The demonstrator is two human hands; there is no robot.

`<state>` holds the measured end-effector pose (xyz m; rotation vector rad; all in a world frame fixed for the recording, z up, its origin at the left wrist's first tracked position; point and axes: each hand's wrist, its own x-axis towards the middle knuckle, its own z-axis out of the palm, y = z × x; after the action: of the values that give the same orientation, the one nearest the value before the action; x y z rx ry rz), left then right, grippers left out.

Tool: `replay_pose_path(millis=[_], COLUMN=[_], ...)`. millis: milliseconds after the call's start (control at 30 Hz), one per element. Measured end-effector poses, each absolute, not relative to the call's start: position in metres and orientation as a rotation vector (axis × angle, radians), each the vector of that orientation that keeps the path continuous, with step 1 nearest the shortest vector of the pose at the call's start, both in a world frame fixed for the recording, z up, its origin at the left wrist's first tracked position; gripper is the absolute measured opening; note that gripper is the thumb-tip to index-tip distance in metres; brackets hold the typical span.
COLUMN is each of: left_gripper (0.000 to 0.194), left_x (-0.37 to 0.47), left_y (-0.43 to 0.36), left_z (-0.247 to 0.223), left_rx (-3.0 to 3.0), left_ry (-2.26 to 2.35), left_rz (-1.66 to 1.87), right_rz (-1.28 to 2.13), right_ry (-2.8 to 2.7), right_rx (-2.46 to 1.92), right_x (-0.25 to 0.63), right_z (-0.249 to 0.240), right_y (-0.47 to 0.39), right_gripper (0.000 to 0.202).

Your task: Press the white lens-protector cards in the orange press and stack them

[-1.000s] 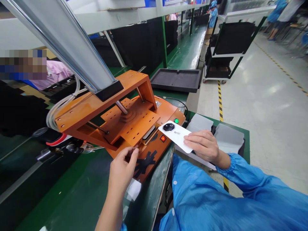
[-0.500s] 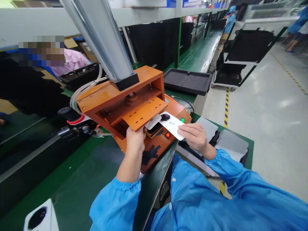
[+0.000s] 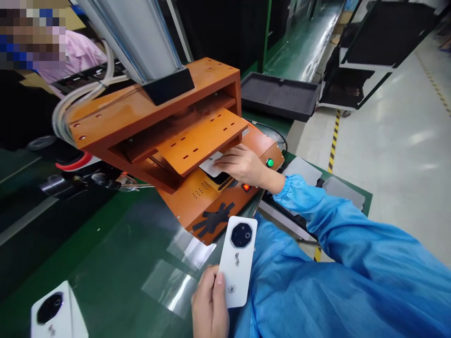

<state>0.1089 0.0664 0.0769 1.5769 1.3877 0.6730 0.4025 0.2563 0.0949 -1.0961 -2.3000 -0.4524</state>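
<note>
In the lower middle, my left hand (image 3: 211,300) grips a white phone (image 3: 237,263) by its lower left edge, thumb on top. Its back faces up, showing a large dark camera module and small dark markings. My right hand (image 3: 243,165) reaches under the orange pressing plate (image 3: 202,143) of a bench press, fingers closed on the edge of another white phone (image 3: 210,165). That phone lies at the black fixture (image 3: 219,180) on the press base, partly hidden by the plate and my fingers.
White phones (image 3: 58,312) lie stacked at the lower left of the green bench. Clear film sheets (image 3: 169,286) lie before the press. A green button (image 3: 269,162) and a lit red switch (image 3: 245,187) sit on its base. A black tray (image 3: 278,96) stands behind; a person in pink sits across.
My left hand has come out from under the plate and now holds a phone near my body. My right hand has moved left, bringing its phone into the press.
</note>
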Motion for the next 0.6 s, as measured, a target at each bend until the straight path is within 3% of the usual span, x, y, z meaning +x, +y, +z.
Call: replay_pose_path(millis=[433, 600], left_gripper=[0.021, 0.013], left_x=[0.105, 0.115], left_y=[0.099, 0.112], left_z=[0.068, 0.056], left_rx=[2.254, 2.605], left_ry=[1.036, 1.09], left_rz=[0.775, 0.841], right_rz=[-0.077, -0.262], right_ry=[-2.54, -1.803], right_rx=[-1.187, -1.416], right_x=[0.396, 0.41], right_z=[0.137, 0.085], right_y=[0.24, 0.198], right_gripper=[0.021, 0.028])
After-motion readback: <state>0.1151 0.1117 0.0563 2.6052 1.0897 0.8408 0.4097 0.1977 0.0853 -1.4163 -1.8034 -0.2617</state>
